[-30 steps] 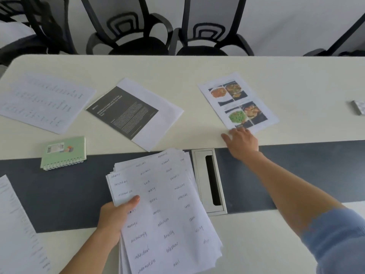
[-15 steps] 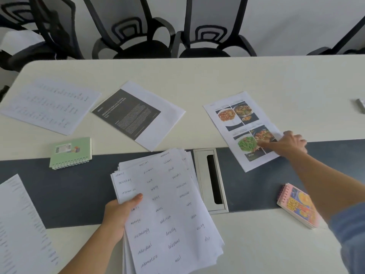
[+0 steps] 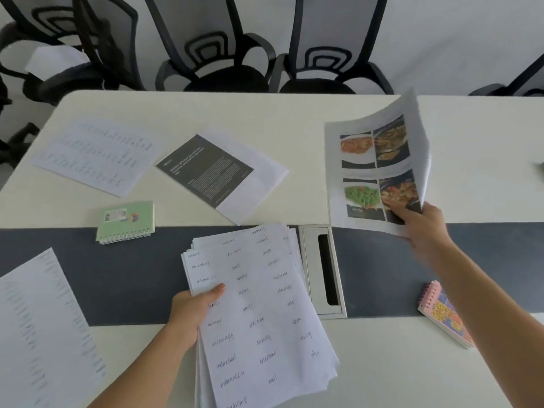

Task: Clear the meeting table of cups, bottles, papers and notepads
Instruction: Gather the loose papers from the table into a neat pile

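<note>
Head view: right hand fingers pinch the lifted food-photo sheet — left hand fingers clamp the paper stack.

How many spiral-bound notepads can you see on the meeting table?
2. A green notepad lies left of the stack held in the left hand, at the dark strip's far edge. A pink notepad lies near the right forearm, partly covered by it. Papers could hide others.

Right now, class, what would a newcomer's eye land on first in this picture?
Probably the sheet of food photos, curling in the air in the right hand. Next, the stack of handwritten word lists gripped by the left hand over the table's dark strip.
</note>
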`<state>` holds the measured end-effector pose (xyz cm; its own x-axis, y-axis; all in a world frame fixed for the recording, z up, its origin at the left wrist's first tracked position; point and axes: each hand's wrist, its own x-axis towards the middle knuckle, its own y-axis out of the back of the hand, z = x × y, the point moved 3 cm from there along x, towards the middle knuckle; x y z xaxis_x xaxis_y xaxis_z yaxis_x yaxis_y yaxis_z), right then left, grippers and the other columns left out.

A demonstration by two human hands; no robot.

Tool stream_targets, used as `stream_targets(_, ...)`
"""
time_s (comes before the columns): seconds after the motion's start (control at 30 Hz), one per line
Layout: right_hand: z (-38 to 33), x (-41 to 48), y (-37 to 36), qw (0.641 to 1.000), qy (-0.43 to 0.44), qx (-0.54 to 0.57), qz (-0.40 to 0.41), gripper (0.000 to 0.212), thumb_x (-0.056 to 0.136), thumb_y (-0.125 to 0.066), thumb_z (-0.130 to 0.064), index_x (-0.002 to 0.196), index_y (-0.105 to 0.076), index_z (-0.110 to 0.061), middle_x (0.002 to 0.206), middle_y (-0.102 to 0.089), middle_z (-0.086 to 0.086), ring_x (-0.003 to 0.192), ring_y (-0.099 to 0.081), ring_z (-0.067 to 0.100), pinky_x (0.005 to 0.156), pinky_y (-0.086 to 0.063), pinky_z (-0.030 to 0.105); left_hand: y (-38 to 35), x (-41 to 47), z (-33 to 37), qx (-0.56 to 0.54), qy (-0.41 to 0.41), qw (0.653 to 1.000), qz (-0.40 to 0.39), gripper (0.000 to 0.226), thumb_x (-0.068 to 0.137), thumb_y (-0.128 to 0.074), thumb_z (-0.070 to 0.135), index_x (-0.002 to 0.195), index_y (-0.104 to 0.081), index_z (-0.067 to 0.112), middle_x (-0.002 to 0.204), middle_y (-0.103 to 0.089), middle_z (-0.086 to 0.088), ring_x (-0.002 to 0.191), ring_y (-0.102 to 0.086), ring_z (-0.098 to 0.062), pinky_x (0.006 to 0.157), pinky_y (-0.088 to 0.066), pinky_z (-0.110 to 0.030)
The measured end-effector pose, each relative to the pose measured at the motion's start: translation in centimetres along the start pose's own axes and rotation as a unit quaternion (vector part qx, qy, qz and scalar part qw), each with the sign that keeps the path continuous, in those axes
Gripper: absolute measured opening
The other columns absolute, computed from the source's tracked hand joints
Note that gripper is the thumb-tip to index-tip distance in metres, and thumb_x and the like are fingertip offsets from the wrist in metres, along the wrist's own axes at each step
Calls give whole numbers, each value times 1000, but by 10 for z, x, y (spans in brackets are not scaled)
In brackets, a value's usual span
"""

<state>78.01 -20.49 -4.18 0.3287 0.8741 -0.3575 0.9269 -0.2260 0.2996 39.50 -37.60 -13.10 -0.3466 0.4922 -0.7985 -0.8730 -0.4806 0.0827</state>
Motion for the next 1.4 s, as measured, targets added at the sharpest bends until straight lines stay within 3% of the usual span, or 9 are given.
stream_targets(0.13,31,-95,-37,986,-67,57,-142,11,90,-66,-12,99,-68,-4,94,-75,11,84,-70,28,69,-56,40,0,-4,-1,-5,3,1000,-10,26,78,-81,15,99,-72,3,99,-75,-16,81,-72,-30,62,-58,-35)
stream_targets(0.27,85,-174,-75,967,-146,40,-205,13,91,-63,-6,100,-69,2,93,-76,18,85,-72,36,78,-57,49,5,-5,2,-12,20,1000,-13,50,76,-76,52,99,-72,8,94,-76,-13,83,-72,-31,65,-57,-34)
stream_targets(0.43,125,-221,-101,956,-194,-14,-222,12,90,-68,-11,99,-70,-3,87,-77,13,81,-73,33,63,-57,38,9,-2,2,18,37,999,-16,92,49,-64,87,103,-72,13,101,-74,-6,97,-68,-28,95,-51,-41)
stream_targets(0.5,133,-228,-107,952,-195,-75,-223,13,89,-71,-18,98,-69,-9,85,-77,7,80,-73,28,57,-56,33,11,-1,0,20,32,999,-34,90,50,-73,79,104,-69,7,103,-73,-3,97,-67,-25,91,-51,-36)
stream_targets(0.57,140,-228,-108,944,-190,-140,-230,19,85,-74,-24,98,-66,-13,86,-76,3,81,-71,25,52,-53,29,10,-1,0,29,11,998,-47,60,67,-86,45,106,-69,3,104,-73,-9,91,-70,-25,81,-54,-33)
stream_targets(0.7,136,-229,-102,929,-153,-229,-248,29,80,-75,-36,99,-64,-17,87,-74,0,73,-68,23,48,-49,25,12,-15,-9,15,-3,997,-72,32,74,-81,1,104,-71,2,99,-75,-14,84,-73,-31,74,-58,-38)
stream_targets(1.0,146,-278,-33,910,-139,-303,-247,48,75,-76,-53,99,-60,-15,79,-74,8,60,-71,18,48,-43,23,69,-103,-21,-82,-45,988,-126,20,82,-71,2,100,-70,10,99,-75,-16,85,-71,-34,71,-56,-40)
stream_targets(1.17,163,-318,-21,850,-37,-438,-291,45,72,-73,-60,98,-59,-27,77,-73,-3,68,-71,14,56,-51,24,136,-157,-30,-119,-106,984,-84,25,82,-70,6,106,-69,13,106,-74,-16,91,-70,-35,76,-57,-45)
stream_targets(1.4,163,-393,-62,765,160,-525,-338,60,80,-66,-58,131,-50,-31,127,-58,-8,118,-55,15,92,-45,30,235,-247,-70,-146,-169,974,-31,25,86,-66,5,108,-68,16,106,-73,-13,90,-70,-32,79,-56,-45)
